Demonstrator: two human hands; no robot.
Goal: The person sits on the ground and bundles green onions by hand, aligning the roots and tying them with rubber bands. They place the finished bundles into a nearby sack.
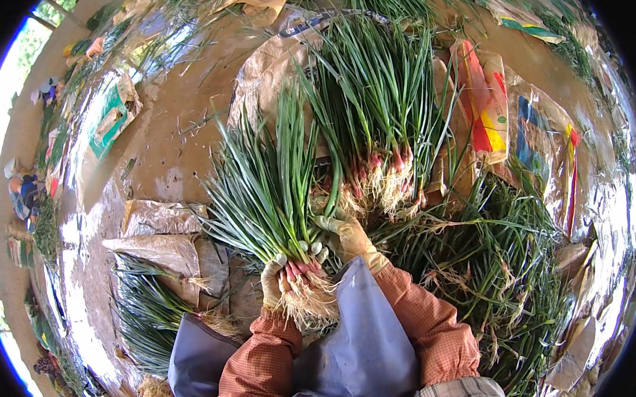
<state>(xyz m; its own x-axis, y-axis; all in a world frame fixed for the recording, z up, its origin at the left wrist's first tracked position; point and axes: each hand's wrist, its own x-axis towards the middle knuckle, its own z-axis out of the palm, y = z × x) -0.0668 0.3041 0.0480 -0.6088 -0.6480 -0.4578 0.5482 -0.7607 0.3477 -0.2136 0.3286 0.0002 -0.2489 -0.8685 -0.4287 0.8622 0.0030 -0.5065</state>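
Observation:
Both hands wear pale work gloves. My left hand (273,280) is closed around the base of a bunch of green onions (275,206) with reddish bulbs and long pale roots, its leaves pointing away from me. My right hand (347,235) is beside that bunch, fingers bent near a green stalk; whether it grips the stalk is unclear. Just beyond it, a larger heap of green onions (382,85) lies with its roots towards me, partly over a woven sack (263,68). A blue-grey apron (359,332) covers my lap.
Loose green onions (508,274) are piled at the right, near printed sacks (481,101). Another bunch (150,312) lies at the left beside a folded sack (162,249). A person (23,194) is at the far left edge. The floor (167,137) is brown, with scattered leaves.

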